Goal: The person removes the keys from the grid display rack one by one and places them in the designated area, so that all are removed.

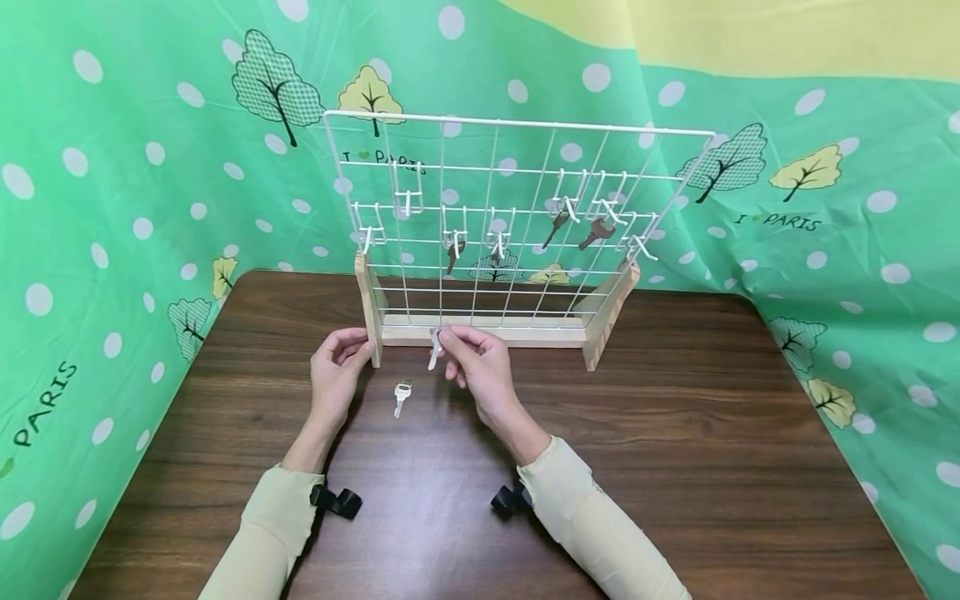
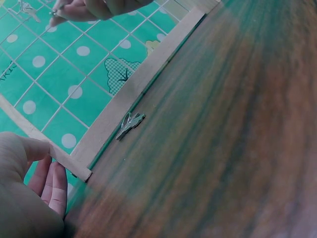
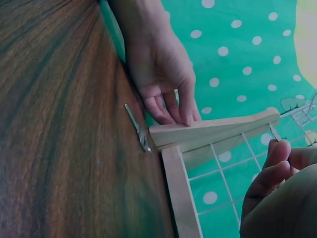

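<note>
My right hand (image 1: 483, 367) pinches a small silver key (image 1: 433, 354) between thumb and fingers, its blade pointing down in front of the rack's lower bar. My left hand (image 1: 337, 375) grips the left wooden leg (image 1: 369, 312) of a white wire grid rack (image 1: 517, 125) near its foot. In the left wrist view its thumb lies on the wood (image 2: 62, 156). A second silver key (image 1: 402, 398) lies flat on the table between the hands; in the right wrist view this loose key (image 3: 136, 126) rests close to the leg.
White hooks hang on the grid. Dark keys hang from some of them, among them one key (image 1: 597, 232) at the right and another key (image 1: 455, 254) lower left. An upper-left hook (image 1: 408, 202) holds nothing. The brown table (image 1: 712, 433) meets a green dotted cloth (image 1: 885, 275) behind.
</note>
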Action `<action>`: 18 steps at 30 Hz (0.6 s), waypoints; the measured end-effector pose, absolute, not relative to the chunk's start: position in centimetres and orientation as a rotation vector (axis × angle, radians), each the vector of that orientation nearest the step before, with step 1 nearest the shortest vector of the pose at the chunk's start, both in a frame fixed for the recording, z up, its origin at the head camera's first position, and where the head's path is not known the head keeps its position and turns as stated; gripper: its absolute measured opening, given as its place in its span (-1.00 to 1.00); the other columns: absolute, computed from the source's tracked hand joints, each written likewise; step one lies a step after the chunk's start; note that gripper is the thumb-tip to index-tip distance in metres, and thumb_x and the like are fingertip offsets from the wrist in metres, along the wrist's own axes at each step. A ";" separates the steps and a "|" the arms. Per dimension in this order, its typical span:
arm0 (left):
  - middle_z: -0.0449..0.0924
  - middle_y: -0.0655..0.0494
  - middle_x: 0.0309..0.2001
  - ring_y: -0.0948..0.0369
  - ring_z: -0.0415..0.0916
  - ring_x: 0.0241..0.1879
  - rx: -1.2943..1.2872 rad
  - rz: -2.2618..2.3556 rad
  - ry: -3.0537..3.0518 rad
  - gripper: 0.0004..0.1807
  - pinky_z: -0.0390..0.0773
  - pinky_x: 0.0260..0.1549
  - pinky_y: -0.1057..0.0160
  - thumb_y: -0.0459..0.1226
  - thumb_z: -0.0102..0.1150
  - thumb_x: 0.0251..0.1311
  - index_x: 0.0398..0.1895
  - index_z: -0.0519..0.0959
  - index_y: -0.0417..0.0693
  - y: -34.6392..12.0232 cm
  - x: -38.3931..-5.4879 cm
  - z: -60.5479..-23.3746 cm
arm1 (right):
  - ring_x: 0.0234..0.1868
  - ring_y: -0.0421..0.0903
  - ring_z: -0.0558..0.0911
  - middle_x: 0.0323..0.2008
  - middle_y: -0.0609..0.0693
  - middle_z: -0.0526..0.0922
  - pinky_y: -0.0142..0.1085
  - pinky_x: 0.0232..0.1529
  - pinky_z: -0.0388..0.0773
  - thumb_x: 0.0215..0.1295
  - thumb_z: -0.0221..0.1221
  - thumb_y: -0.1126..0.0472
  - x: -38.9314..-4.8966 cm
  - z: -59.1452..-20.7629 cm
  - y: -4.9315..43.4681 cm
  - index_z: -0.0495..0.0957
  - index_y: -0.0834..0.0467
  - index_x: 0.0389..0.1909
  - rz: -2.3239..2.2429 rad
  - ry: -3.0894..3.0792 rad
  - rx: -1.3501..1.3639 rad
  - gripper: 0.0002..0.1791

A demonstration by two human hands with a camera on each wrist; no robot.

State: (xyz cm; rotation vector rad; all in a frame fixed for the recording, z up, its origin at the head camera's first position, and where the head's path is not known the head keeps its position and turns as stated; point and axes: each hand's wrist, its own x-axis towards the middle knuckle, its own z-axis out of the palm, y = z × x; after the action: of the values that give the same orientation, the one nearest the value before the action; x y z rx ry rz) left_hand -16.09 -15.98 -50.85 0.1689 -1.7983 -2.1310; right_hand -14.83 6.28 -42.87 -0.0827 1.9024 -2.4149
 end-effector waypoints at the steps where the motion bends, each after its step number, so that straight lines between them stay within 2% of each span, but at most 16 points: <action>1: 0.74 0.30 -0.19 0.34 0.69 -0.14 0.168 -2.130 -1.799 -0.73 0.68 -0.05 0.48 -0.63 0.33 0.38 0.08 0.59 -0.63 -16.0 -16.1 -50.9 | -0.67 -0.31 0.50 -0.46 -0.11 0.76 -0.53 -0.69 0.32 0.56 0.30 0.38 -14.8 -42.9 6.3 0.73 0.50 0.03 -2.405 1.910 -0.075 -0.77; 7: 0.74 0.29 -0.18 0.32 0.70 -0.13 0.168 -2.134 -1.794 -0.73 0.69 -0.05 0.47 -0.61 0.35 0.38 0.07 0.59 -0.62 -16.0 -16.1 -50.9 | -0.65 -0.33 0.51 -0.44 -0.18 0.77 -0.54 -0.67 0.33 0.55 0.33 0.36 -15.0 -43.7 6.3 0.74 0.50 0.06 -2.312 1.963 -0.009 -0.74; 18: 0.74 0.30 -0.19 0.36 0.70 -0.16 0.166 -2.140 -1.786 -0.74 0.69 -0.08 0.49 -0.64 0.33 0.38 0.07 0.58 -0.63 -16.0 -16.1 -50.9 | -0.65 -0.32 0.51 -0.45 -0.18 0.76 -0.54 -0.66 0.31 0.54 0.33 0.37 -15.4 -45.3 6.5 0.76 0.47 0.06 -2.238 2.015 0.000 -0.76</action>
State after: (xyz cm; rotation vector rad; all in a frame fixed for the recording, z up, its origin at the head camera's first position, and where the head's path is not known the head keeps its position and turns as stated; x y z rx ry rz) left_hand -16.10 -15.98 -50.87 0.1665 -1.7856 -2.1404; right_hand -15.42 6.51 -45.32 -0.0001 2.0150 -2.2378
